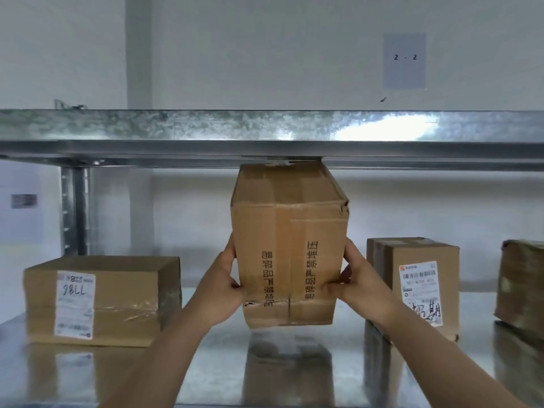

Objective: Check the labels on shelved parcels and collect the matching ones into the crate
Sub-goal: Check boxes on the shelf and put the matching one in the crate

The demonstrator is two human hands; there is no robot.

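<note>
A tall brown cardboard parcel (290, 248) with black printed characters hangs just above the metal shelf, tilted back so its top nearly touches the shelf beam above. My left hand (223, 285) grips its lower left side and my right hand (357, 282) grips its lower right side. No shipping label shows on the faces turned toward me. The crate is out of view.
A wide parcel (100, 301) with a white label marked "98LL" lies at the left on the shiny shelf (206, 363). A labelled parcel (418, 284) stands at the right, another parcel (521, 287) at the far right edge. The upper shelf beam (265, 134) runs overhead; a "2 - 2" sign (404, 60) hangs on the wall.
</note>
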